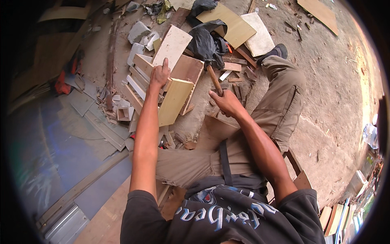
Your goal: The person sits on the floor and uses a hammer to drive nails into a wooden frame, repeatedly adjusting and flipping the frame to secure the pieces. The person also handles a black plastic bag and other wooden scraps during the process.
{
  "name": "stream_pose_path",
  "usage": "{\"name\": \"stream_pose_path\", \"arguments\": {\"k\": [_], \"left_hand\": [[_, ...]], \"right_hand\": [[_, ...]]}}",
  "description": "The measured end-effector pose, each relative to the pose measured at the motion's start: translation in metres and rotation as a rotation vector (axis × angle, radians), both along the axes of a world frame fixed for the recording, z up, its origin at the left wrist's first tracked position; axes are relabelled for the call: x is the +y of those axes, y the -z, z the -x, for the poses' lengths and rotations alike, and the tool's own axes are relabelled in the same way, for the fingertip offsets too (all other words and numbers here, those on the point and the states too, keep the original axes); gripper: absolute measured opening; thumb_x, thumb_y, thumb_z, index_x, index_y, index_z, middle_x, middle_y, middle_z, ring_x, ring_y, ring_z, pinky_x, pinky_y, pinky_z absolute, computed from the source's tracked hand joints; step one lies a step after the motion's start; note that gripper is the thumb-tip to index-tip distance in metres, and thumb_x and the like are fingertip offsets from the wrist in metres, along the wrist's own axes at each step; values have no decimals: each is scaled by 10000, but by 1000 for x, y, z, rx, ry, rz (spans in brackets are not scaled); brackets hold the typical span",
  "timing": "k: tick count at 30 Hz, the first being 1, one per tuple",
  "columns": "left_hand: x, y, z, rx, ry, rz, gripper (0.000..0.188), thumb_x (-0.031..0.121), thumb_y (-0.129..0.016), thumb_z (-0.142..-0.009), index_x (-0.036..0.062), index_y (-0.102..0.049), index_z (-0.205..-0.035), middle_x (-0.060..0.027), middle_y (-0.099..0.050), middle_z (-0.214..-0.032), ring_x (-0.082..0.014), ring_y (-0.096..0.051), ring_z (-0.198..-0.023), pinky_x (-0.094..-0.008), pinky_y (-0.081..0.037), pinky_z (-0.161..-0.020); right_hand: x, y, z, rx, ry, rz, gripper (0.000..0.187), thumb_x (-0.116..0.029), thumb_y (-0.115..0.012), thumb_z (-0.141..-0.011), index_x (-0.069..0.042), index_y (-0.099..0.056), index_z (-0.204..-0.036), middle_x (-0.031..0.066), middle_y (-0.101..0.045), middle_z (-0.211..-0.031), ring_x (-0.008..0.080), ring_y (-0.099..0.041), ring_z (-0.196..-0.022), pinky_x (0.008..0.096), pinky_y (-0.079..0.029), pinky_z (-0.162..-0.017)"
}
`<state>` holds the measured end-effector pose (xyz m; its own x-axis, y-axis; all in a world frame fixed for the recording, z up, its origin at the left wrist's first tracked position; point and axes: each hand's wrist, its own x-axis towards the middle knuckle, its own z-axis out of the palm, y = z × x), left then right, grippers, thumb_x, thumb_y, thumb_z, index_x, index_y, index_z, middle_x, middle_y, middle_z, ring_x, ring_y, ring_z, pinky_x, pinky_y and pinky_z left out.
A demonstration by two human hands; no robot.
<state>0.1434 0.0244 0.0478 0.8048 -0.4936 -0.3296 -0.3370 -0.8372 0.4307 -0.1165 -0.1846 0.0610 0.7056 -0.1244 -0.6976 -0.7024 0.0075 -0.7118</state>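
Note:
A box-like piece of wooden boards stands in front of me, with a whitish panel [172, 45], a yellowish panel [174, 101] and a brown inner board [187, 68]. My left hand [161, 76] is closed on the box between these panels. Its index finger stretches up onto the whitish panel; the other fingertips are partly hidden. To the right, my right hand [228, 103] grips the wooden handle of a hammer [214, 80], held up beside the box. The hammer's dark head is hard to tell from the black plastic bag [202, 42] behind it.
Wood offcuts [235, 67] litter the ground past my right hand. Flat boards [227, 25] and broken grey blocks [138, 32] lie farther away. Left of me are a bluish sheet [48, 150] and a long strip [83, 187]. My right shoe [280, 51] rests near the offcuts.

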Motion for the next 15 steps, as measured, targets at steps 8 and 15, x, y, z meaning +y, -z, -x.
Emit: {"name": "stream_pose_path", "arguments": {"k": [8, 15], "left_hand": [[-1, 31, 23, -176, 28, 22, 833, 563, -224, -1010, -12, -694, -632, -253, -632, -640, -441, -647, -757, -473, -474, -824], [-19, 20, 70, -572, 15, 502, 407, 297, -413, -1031, 7, -624, -840, -184, -615, -907, -378, -578, -940, -459, -442, -876]], "right_hand": [[3, 2, -1, 19, -4, -13, 585, -499, -615, -915, 15, -518, -654, 129, -563, -592, 231, -576, -462, 401, -446, -410], [1, -8, -1, 47, -9, 5, 569, -494, -602, -929, 2, -511, -665, 85, -538, -567, 190, -544, -440, 364, -412, -386]]}}
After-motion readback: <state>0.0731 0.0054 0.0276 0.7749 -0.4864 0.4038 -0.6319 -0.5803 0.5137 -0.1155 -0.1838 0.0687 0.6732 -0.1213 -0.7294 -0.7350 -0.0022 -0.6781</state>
